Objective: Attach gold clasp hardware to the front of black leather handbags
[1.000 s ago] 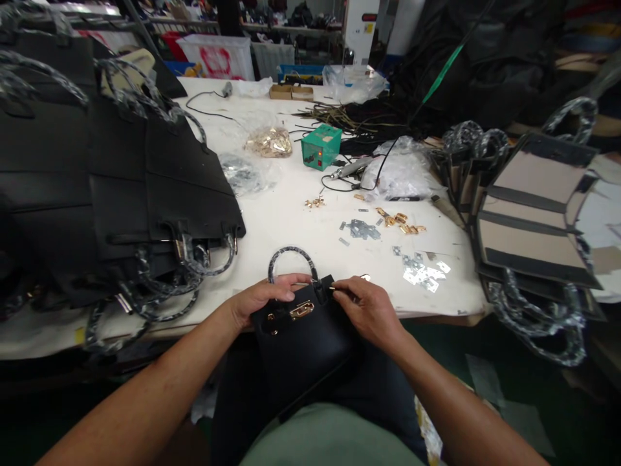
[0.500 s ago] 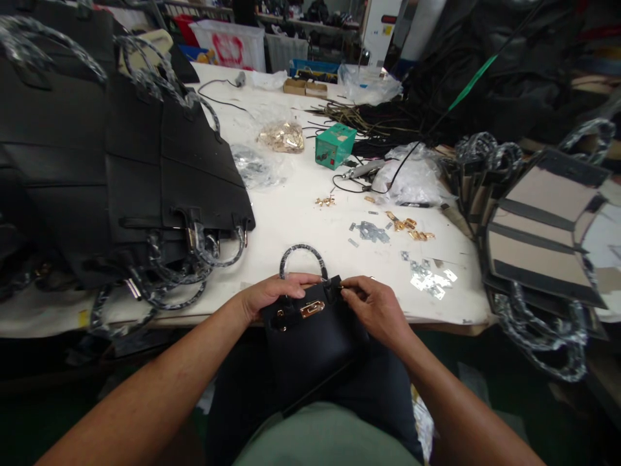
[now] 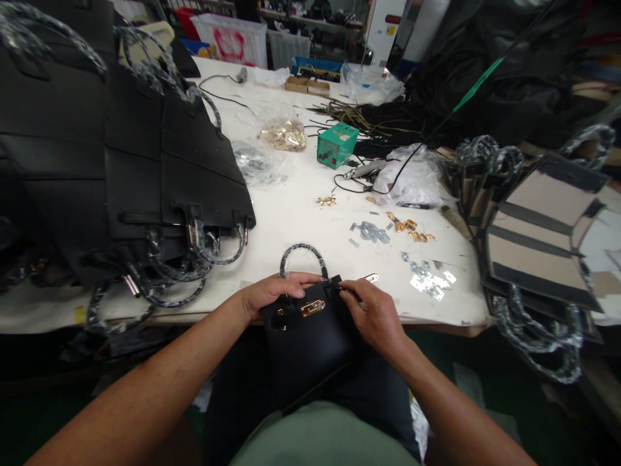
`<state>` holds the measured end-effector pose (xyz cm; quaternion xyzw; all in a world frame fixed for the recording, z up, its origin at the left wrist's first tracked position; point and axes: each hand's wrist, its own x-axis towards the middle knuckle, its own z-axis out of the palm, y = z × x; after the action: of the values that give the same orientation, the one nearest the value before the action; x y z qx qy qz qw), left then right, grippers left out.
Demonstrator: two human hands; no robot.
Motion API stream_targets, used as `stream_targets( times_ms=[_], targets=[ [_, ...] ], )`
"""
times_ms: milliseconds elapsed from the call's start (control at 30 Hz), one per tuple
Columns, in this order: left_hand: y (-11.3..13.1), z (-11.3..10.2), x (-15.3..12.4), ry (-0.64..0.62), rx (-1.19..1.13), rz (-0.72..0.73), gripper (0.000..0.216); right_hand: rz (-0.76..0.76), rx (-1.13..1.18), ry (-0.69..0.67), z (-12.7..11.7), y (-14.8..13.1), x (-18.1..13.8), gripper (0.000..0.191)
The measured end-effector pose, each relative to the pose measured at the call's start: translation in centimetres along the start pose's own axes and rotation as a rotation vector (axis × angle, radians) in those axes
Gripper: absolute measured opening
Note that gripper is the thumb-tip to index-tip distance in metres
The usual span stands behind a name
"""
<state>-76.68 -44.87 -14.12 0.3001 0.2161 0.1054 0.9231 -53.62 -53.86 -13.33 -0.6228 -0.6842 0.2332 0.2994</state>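
Note:
A small black handbag (image 3: 310, 343) rests on my lap against the table's near edge, with a gold clasp (image 3: 312, 308) on its front and a wrapped handle (image 3: 303, 255) arching over the tabletop. My left hand (image 3: 272, 291) grips the bag's top edge, fingers curled over it. My right hand (image 3: 373, 314) pinches the bag's black strap end at the top right corner, with a small metal piece (image 3: 371, 278) poking out past the fingertips.
A stack of large black handbags (image 3: 121, 162) fills the table's left. Flattened bag panels (image 3: 538, 233) lie at the right. Loose gold fittings (image 3: 410, 228), silver plates (image 3: 429, 279), a green box (image 3: 337, 145), a corded tool (image 3: 361, 170) and plastic bags (image 3: 412, 175) are scattered on the white table (image 3: 291, 213).
The view has shifted slightly. My right hand has slid a little along the strap end, and the metal piece beyond its fingertips now shows. My left hand stays on the bag's top.

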Motion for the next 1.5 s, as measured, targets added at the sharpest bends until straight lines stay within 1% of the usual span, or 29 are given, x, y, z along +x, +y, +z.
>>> stream_targets(
  times_ms=[67,133,200,267,333,400,533,733,800,967,1033,1167,1233,1333,1500],
  targets=[
    [-0.1,-0.2,0.1,-0.011,-0.004,0.009,0.051,0.064,0.079,0.02,0.0,0.3,0.0,0.021],
    [-0.2,-0.3,0.1,-0.026,-0.018,0.034,0.051,0.184,0.214,0.007,-0.1,0.5,0.2,0.022],
    [-0.4,-0.5,0.2,-0.041,-0.034,0.047,0.051,0.298,0.357,-0.046,-0.4,0.7,0.5,0.024],
    [-0.4,-0.6,0.2,-0.035,-0.04,0.044,0.052,0.338,0.46,-0.111,-0.8,0.9,0.8,0.024],
    [-0.4,-0.6,0.1,-0.019,-0.038,0.042,0.051,0.318,0.505,-0.149,-1.1,1.2,1.0,0.022],
    [-0.3,-0.6,0.2,-0.01,-0.043,0.043,0.05,0.28,0.498,-0.146,-1.1,1.5,0.9,0.02],
    [-0.2,-0.4,0.3,-0.033,-0.068,0.02,0.052,0.198,0.367,-0.061,-0.6,1.8,0.4,0.016],
    [-0.2,-0.5,0.4,-0.018,-0.069,0.013,0.053,0.017,0.15,0.047,-0.2,0.8,-0.1,0.015],
    [-0.1,-0.5,0.4,-0.009,-0.066,0.012,0.054,0.019,0.136,0.088,0.0,0.6,-0.1,0.015],
    [-0.1,-0.3,0.4,-0.016,-0.067,0.009,0.053,0.104,0.102,0.143,0.8,0.3,-0.2,0.014],
    [-0.2,-0.3,0.4,-0.016,-0.067,0.006,0.053,0.078,0.066,0.145,1.1,0.3,-0.4,0.015],
    [-0.2,-0.3,0.4,-0.005,-0.055,0.006,0.054,-0.035,-0.018,0.134,1.5,0.3,-0.6,0.021],
    [-0.2,-0.4,0.3,-0.011,-0.048,0.003,0.054,-0.015,0.021,0.145,1.4,0.5,-0.6,0.02],
    [-0.2,-0.4,0.2,-0.014,-0.043,0.008,0.053,0.065,0.11,0.134,1.0,0.7,-0.4,0.016],
    [-0.4,-0.6,0.2,0.037,-0.026,0.016,0.052,0.103,0.129,0.103,0.6,0.6,-0.2,0.017]
  ],
)
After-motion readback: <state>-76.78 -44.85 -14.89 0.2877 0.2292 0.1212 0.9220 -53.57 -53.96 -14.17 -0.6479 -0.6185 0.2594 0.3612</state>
